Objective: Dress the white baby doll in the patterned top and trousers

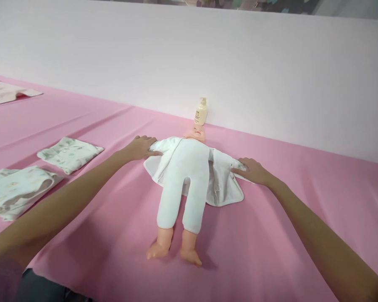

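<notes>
View: head camera.
Doll (189, 242): on its back, centre of frame; head toward the top, bare feet toward the bottom.
White trousers (187, 167): on the doll, reaching up to the chest; lower legs bare.
White jacket (224, 180): sleeves on the arms and spread outward, front open, panels lying out on both sides of the body.
Left hand (142, 147): left of centre, at the sleeve end; fingers pinching it, thumb on the lower side.
Right hand (253, 170): right of centre; fingers pinching the other sleeve end, thumb at the near edge.
Bottle (200, 113): pale yellow, pump top, upright just beyond the doll's head, near the white wall (271, 75).
Folded cloths: two, printed, left of frame; smaller one (69, 154) above and right of the larger (17, 191).
Pink fabric (6, 91): upper left, cut by the frame edge.
Table (302, 180): covered in creased pink cloth.
</notes>
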`<state>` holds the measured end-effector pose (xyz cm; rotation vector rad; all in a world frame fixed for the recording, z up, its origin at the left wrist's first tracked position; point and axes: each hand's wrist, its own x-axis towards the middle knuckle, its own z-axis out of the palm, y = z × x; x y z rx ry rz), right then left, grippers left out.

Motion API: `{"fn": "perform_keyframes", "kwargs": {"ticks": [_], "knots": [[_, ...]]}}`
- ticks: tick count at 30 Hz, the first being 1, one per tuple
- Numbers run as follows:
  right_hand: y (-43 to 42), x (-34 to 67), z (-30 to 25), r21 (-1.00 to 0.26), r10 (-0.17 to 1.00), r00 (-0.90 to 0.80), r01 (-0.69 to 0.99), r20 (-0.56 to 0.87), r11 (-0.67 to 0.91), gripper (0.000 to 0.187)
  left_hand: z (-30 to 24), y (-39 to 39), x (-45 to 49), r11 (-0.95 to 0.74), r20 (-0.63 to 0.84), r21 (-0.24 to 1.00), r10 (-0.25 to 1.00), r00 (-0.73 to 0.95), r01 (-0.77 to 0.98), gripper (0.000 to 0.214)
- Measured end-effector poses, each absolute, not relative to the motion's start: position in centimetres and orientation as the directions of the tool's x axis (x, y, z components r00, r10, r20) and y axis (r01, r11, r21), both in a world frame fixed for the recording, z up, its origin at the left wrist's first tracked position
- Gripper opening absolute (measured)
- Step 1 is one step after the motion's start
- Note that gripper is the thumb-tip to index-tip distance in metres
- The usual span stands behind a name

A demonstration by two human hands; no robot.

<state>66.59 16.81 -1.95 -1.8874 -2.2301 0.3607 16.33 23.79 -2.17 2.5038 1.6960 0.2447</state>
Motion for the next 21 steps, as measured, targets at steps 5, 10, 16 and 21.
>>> {"fn": "perform_keyframes", "kwargs": {"ticks": [5,10,16,21], "knots": [[11.0,63.8,-3.9,-0.202,0.889,-0.229,0.923,0.397,0.329,0.053,-4.0,17.6,16.8,-0.412,0.39,0.243,0.87,0.3,0.878,0.079],[4.8,57.3,-5.1,-0.345,0.857,-0.426,0.788,0.291,0.509,0.018,-4.7,10.4,18.9,-0.659,0.291,0.299,0.752,0.592,0.69,0.038],[4.0,55.2,-4.9,-0.383,0.884,-0.431,0.796,0.183,0.468,0.014,-4.8,9.1,19.7,-0.671,0.268,0.302,0.742,0.615,0.678,0.026],[3.6,56.7,-4.8,-0.386,0.864,-0.46,0.773,0.207,0.504,0.02,-5.0,9.0,18.8,-0.732,0.242,0.333,0.676,0.696,0.594,0.022]]}}
